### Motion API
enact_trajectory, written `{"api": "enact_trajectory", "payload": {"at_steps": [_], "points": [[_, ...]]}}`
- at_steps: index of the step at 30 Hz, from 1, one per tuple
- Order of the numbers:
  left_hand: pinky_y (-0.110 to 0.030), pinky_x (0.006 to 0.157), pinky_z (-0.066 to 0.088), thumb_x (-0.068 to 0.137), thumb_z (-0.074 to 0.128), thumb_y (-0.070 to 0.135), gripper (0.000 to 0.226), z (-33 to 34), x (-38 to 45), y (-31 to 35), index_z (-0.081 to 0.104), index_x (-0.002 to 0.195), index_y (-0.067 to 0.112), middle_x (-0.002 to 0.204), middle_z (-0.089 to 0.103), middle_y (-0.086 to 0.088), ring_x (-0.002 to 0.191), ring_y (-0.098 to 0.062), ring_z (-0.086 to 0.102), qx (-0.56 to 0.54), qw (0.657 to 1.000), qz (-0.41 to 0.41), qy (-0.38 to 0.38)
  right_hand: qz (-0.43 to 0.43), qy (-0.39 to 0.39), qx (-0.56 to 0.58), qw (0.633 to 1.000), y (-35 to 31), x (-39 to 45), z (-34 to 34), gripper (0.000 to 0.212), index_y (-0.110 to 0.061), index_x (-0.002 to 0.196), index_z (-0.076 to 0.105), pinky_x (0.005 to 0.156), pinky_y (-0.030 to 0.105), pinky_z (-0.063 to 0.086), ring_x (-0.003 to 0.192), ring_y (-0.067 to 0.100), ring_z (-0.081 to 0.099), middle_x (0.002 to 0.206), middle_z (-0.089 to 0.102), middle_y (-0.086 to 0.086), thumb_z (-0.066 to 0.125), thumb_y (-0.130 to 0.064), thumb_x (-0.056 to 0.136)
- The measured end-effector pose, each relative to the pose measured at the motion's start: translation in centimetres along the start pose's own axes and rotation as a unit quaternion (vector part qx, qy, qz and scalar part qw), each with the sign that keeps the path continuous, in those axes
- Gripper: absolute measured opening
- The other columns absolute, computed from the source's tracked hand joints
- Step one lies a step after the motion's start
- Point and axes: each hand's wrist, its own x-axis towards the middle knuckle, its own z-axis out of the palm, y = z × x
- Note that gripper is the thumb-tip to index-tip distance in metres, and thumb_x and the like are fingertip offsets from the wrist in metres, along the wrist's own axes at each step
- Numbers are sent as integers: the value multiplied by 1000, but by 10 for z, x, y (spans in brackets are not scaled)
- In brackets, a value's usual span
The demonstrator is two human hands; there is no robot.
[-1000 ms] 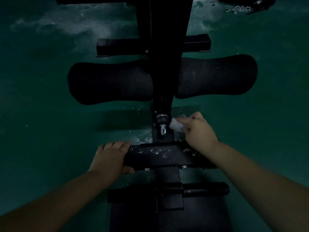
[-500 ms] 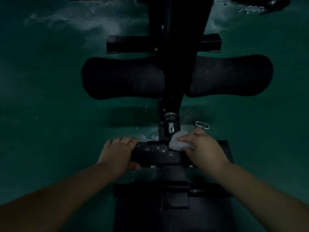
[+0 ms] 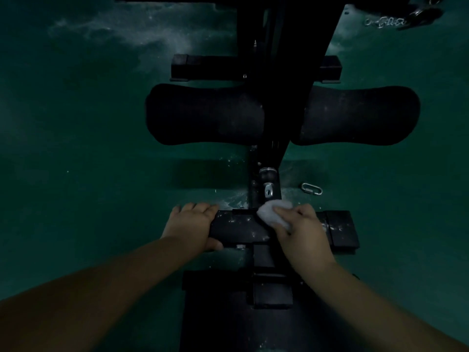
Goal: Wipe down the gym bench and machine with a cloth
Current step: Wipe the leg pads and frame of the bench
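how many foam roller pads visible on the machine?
2: left pad and right pad, one each side of the central post. Others may be hidden in the dark.

- You're looking down at a dark green floor (image 3: 88,174), with pale dusty smears toward its far left.
- The black machine frame (image 3: 274,97) stands on it, running from the near edge to the far edge.
- A small silver link (image 3: 312,188) lies loose on the floor, just right of the frame.
- A metal chain (image 3: 384,22) lies near the far right corner.
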Motion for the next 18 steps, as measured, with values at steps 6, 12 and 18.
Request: {"api": "enact_trajectory", "payload": {"at_steps": [6,12,18], "points": [[-45,115,20,79,55,67,97,0,-1,1,10,152,24,151,28,3,136,-23,27,0,1000,0,-4,16,48,-73,996,-1,-2,25,27,-16,117,61,75,34,50,87,25,56,97,54,5,57,-28,93],[-45,114,21,78,55,69,96,0,1,0,10,152,25,150,30,4,136,-22,29,9,1000,1,-5,-63,-39,28,997,-23,-5,52,18,-26,110,59,74,25,40,90,17,50,99,48,-1,53,-33,95],[-45,114,21,80,50,71,96,-2,-1,-1,6,153,26,152,27,4,137,-22,28,13,1000,8,-9,116,67,93,987,56,-6,-12,25,-14,114,64,69,8,38,80,-5,55,93,50,-10,59,-24,93]]}}
